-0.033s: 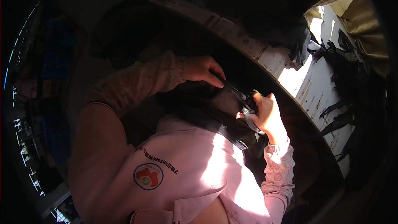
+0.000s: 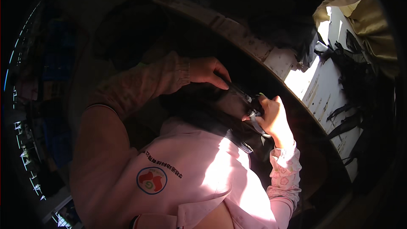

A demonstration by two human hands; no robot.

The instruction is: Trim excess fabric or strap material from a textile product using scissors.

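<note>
I look down over my pink smock, and both hands meet at a black strap [image 2: 237,95] that runs across the dark middle of the view. My left hand [image 2: 207,74] comes out of a patterned sleeve and pinches the strap's upper left end. My right hand [image 2: 273,118] grips the lower right end, where a small grey buckle or clip [image 2: 254,114] shows by the thumb. Another black band [image 2: 229,135] lies over the smock just below my hands. Most of the strap is lost in deep shadow.
A curved pale table edge [image 2: 237,34] runs from the top middle to the right. On the sunlit white surface [image 2: 326,97] lie several loose black straps [image 2: 347,118]. A tan cloth or bag [image 2: 373,21] sits at the top right. Blue crates [image 2: 59,55] stand dimly at the left.
</note>
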